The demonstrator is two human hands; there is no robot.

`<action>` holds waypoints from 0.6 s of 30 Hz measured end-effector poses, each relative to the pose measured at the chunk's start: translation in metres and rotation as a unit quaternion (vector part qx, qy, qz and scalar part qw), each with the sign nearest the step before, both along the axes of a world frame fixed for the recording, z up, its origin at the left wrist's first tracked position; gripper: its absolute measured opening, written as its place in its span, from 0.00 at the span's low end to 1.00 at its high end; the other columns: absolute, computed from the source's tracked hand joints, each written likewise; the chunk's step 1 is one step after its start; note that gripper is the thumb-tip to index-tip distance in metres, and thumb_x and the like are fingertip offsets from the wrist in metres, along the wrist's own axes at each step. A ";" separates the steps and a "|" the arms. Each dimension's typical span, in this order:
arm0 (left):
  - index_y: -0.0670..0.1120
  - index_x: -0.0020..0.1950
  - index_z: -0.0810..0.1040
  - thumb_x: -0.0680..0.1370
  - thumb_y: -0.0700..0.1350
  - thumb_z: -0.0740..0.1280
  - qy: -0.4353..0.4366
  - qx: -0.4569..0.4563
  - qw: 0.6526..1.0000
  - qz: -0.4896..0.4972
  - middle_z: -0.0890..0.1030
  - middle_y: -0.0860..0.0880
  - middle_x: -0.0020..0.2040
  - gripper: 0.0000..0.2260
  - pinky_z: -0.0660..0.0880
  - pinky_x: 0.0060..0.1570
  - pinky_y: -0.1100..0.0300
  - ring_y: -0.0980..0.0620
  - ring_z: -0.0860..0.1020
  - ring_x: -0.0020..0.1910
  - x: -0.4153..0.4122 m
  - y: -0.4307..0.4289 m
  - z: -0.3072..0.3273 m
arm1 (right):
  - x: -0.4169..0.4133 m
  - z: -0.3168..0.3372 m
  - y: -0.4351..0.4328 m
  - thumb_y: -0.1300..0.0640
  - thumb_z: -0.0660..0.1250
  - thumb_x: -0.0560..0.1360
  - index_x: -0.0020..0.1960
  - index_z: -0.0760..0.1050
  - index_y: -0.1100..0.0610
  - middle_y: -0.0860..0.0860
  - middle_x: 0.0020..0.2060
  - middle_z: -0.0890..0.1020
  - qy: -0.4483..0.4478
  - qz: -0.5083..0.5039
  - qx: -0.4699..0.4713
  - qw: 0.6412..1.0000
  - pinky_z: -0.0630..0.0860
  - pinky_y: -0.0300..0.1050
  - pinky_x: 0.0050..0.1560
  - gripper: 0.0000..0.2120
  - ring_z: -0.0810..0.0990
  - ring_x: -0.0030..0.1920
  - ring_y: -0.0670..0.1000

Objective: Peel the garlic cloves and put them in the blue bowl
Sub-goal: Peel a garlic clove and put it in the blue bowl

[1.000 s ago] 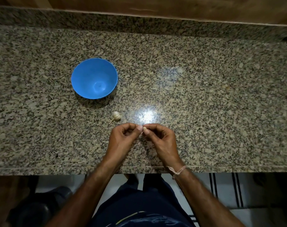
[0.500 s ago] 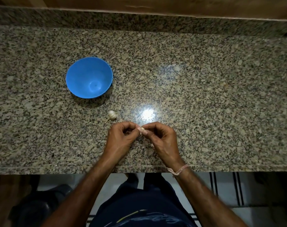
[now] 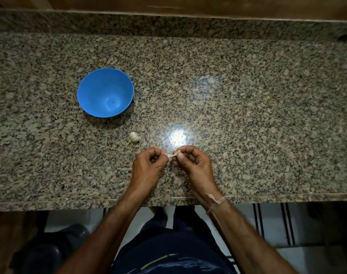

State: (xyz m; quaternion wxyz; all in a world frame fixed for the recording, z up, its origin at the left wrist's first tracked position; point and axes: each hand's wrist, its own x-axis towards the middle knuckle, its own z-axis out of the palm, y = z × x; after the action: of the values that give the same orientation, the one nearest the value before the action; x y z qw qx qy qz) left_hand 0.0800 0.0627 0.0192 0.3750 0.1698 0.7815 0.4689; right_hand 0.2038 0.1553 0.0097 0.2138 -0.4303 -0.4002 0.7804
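over the counter [image 3: 247,115], your hands: left hand [image 3: 149,167] and right hand [image 3: 194,165] both pinch one garlic clove [image 3: 177,153]
bowl [image 3: 93,107]: holds nothing
garlic bulb [image 3: 133,137]: near bowl

One bowl [image 3: 105,92], one garlic bulb [image 3: 134,137], one clove [image 3: 176,154]

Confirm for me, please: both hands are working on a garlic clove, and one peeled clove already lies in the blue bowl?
Not quite. In the head view the blue bowl holds nothing yet. Both hands, left and right, do pinch the garlic clove.
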 end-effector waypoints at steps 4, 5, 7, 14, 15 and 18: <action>0.45 0.44 0.84 0.80 0.43 0.71 0.017 -0.030 0.999 0.027 0.84 0.47 0.39 0.06 0.76 0.38 0.66 0.54 0.81 0.38 0.001 -0.005 -0.007 | 0.001 -0.005 0.003 0.70 0.69 0.79 0.56 0.82 0.60 0.57 0.49 0.86 0.005 -0.008 -0.026 1.000 0.83 0.44 0.51 0.09 0.84 0.48 0.52; 0.46 0.45 0.84 0.80 0.43 0.72 0.032 -0.040 0.998 0.029 0.85 0.49 0.40 0.04 0.74 0.36 0.70 0.54 0.82 0.39 0.001 -0.005 -0.009 | 0.001 -0.006 0.004 0.69 0.69 0.79 0.56 0.82 0.61 0.57 0.50 0.86 -0.002 0.003 -0.012 1.000 0.83 0.43 0.51 0.09 0.84 0.48 0.52; 0.48 0.47 0.84 0.79 0.42 0.72 0.053 -0.055 0.997 0.025 0.84 0.50 0.41 0.02 0.72 0.34 0.73 0.54 0.82 0.40 0.000 -0.004 -0.009 | -0.001 -0.008 0.003 0.69 0.70 0.78 0.57 0.82 0.62 0.59 0.53 0.86 -0.018 0.016 0.012 1.000 0.83 0.44 0.51 0.09 0.85 0.50 0.53; 0.49 0.47 0.86 0.81 0.45 0.71 0.032 -0.016 0.999 -0.012 0.86 0.51 0.42 0.05 0.80 0.45 0.60 0.53 0.83 0.44 -0.002 0.001 0.000 | -0.004 -0.010 0.005 0.71 0.71 0.77 0.52 0.82 0.61 0.60 0.53 0.85 -0.035 0.038 0.085 0.995 0.84 0.45 0.52 0.08 0.85 0.54 0.55; 0.49 0.47 0.86 0.80 0.47 0.72 0.021 -0.006 1.000 -0.013 0.86 0.51 0.41 0.05 0.81 0.45 0.58 0.53 0.84 0.43 -0.001 0.001 0.002 | -0.004 -0.010 0.006 0.71 0.71 0.77 0.52 0.82 0.62 0.60 0.53 0.85 -0.034 0.041 0.095 0.994 0.83 0.46 0.54 0.08 0.85 0.54 0.55; 0.48 0.49 0.87 0.79 0.45 0.74 0.011 -0.002 1.000 -0.004 0.87 0.52 0.41 0.03 0.82 0.44 0.62 0.56 0.85 0.43 -0.001 0.000 0.004 | -0.005 -0.009 0.007 0.70 0.72 0.77 0.53 0.82 0.63 0.59 0.53 0.86 -0.030 0.059 0.114 0.991 0.83 0.49 0.57 0.07 0.86 0.55 0.57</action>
State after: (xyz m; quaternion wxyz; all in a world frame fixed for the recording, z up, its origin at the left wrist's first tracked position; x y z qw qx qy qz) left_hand 0.0791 0.0627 0.0229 0.3683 0.1779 0.7858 0.4639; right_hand 0.1991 0.1624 0.0009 0.2029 -0.4019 -0.5175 0.7276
